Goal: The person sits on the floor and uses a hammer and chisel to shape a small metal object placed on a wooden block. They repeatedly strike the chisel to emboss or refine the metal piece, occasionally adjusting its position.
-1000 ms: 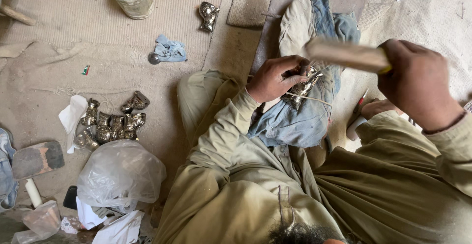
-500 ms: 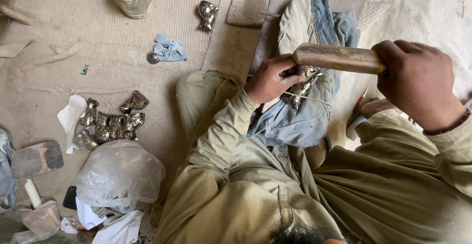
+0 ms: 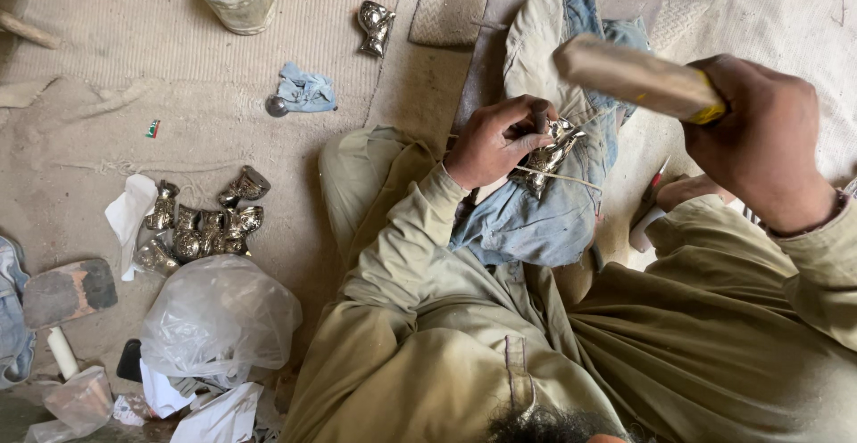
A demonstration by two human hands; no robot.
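At centre frame, my left hand (image 3: 489,144) pinned a small metal figurine (image 3: 552,150) and a punch on the denim pad (image 3: 544,220) while my right hand (image 3: 759,144) gripped the raised wooden mallet (image 3: 636,77); a skewed blow risked struck fingers.

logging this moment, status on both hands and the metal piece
Left hand pins metal piece on blue cloth. Right hand grips wooden mallet, raised. Nothing between.
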